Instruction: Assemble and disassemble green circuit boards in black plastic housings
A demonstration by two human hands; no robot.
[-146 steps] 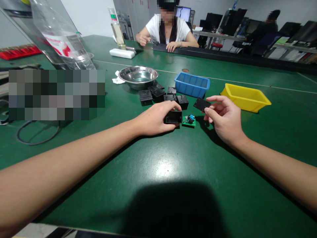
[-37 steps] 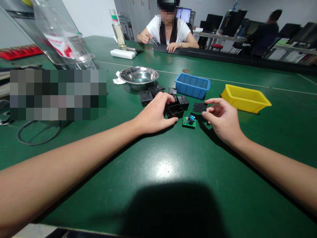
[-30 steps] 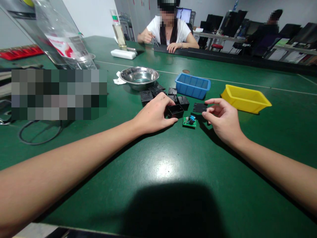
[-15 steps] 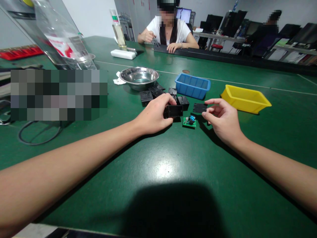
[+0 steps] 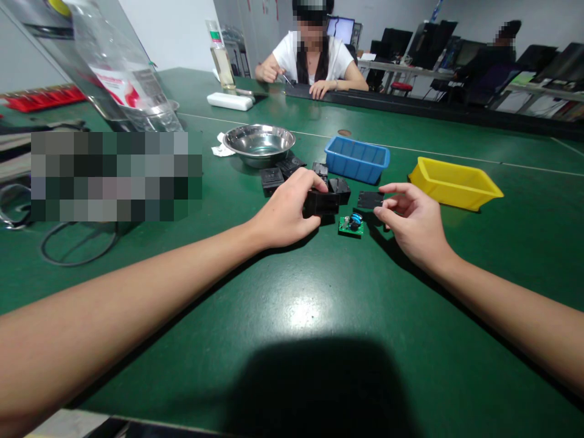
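My left hand [image 5: 294, 210] grips a black plastic case [image 5: 325, 204] between thumb and fingers, its near side facing me. To the right, my right hand [image 5: 413, 219] pinches a flat black plastic cover [image 5: 370, 199] by its right edge, held above the table. Between and slightly below the two hands lies a small green circuit board [image 5: 351, 225] with a blue-wound coil on it. Several more black cases [image 5: 272, 182] are clustered just behind my left hand, partly hidden by it.
A steel bowl [image 5: 259, 145], a blue bin [image 5: 357, 159] and a yellow bin [image 5: 456, 183] stand behind my hands. Large plastic bottles [image 5: 130, 85] and a cable loop [image 5: 78, 244] are at the left. Across the green table [image 5: 301, 280] sits a person [image 5: 314, 61] holding a tool.
The black case in my left hand has tilted slightly, with its inside now looking hollow. My right hand and the cover stay nearly still. The whole view has shifted slightly.
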